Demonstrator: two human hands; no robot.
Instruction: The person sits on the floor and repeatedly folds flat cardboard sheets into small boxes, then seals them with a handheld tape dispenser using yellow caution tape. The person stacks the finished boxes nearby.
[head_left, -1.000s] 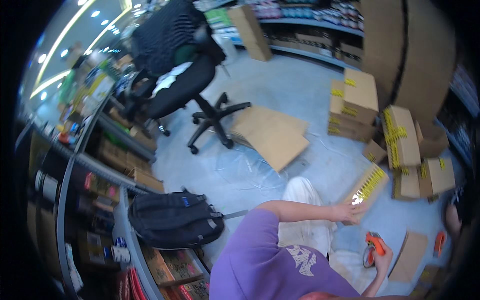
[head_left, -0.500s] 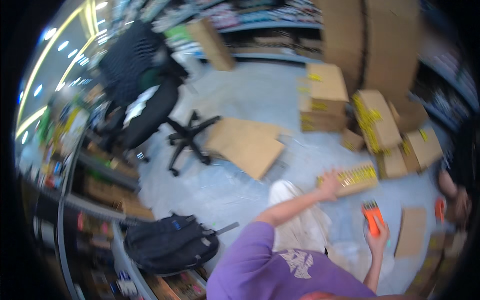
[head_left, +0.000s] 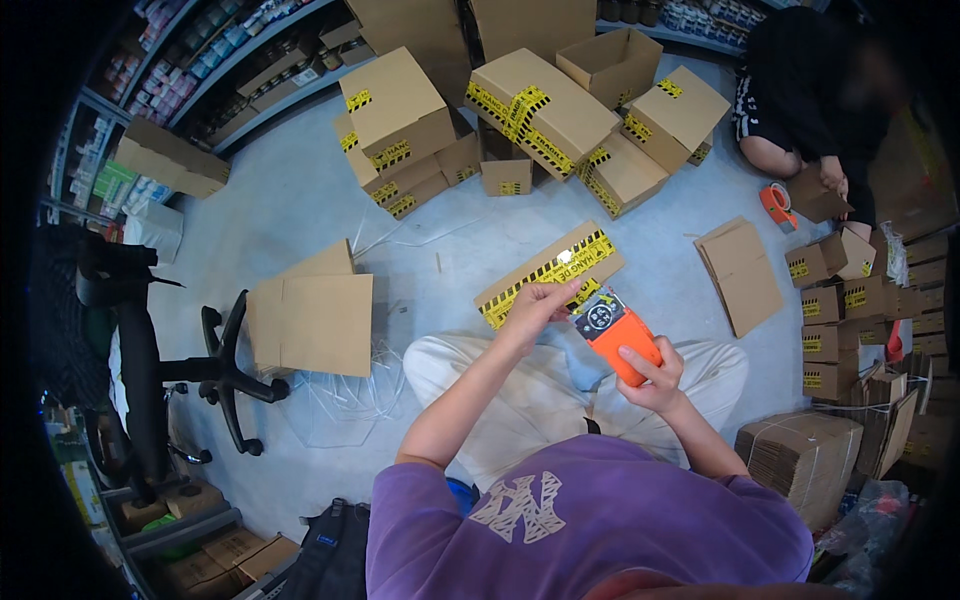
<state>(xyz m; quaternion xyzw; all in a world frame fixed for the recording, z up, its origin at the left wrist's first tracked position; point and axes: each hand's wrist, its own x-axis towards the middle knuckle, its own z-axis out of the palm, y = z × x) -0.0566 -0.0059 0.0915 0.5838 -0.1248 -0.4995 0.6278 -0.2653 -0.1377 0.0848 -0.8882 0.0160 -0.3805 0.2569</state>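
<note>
My right hand (head_left: pixel 655 378) is wrapped around an orange tape dispenser (head_left: pixel 622 348), tilted so that its dark, toothed end points up and left. At that end, my left hand (head_left: pixel 538 315) has thumb and finger pinched on the yellow and black tape (head_left: pixel 583 293). Just beyond my hands lies a long, low cardboard box (head_left: pixel 520 283) on the floor, with a strip of the same tape along its top. My left fingers overlap the box's near edge in the picture; whether they touch it, I cannot tell.
Taped boxes (head_left: pixel 400 95) are piled ahead. Flat cardboard (head_left: pixel 325 325) lies left, by a black office chair (head_left: pixel 215 365); another flat sheet (head_left: pixel 740 275) lies right. A person (head_left: pixel 815 110) sits far right near another orange dispenser (head_left: pixel 778 207). Bundled cardboard (head_left: pixel 800 455) stands near right.
The view has swung to the right. My left hand has left the box's end and now pinches the tape. The dispenser in my right hand has come close to my left hand.
</note>
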